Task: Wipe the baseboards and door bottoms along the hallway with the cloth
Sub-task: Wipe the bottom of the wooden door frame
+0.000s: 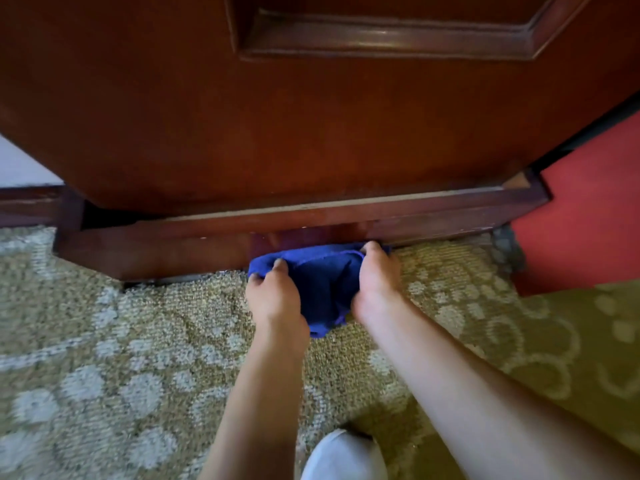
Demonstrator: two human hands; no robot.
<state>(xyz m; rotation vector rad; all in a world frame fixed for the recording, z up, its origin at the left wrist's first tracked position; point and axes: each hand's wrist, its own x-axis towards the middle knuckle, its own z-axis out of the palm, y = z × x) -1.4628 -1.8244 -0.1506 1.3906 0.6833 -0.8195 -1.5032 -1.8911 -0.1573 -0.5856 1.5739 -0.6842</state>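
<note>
A blue cloth (323,282) is bunched against the lower edge of a dark red-brown wooden door (277,133), where a darker strip (173,247) runs along the door's bottom. My left hand (273,296) grips the cloth's left side. My right hand (375,282) grips its right side, fingertips touching the door's bottom strip. Part of the cloth hangs down between my wrists onto the carpet.
Patterned beige carpet (121,358) covers the floor. A dark baseboard (27,206) runs along the white wall at left. A red wall (588,220) stands at right. My white shoe (343,455) is at the bottom edge.
</note>
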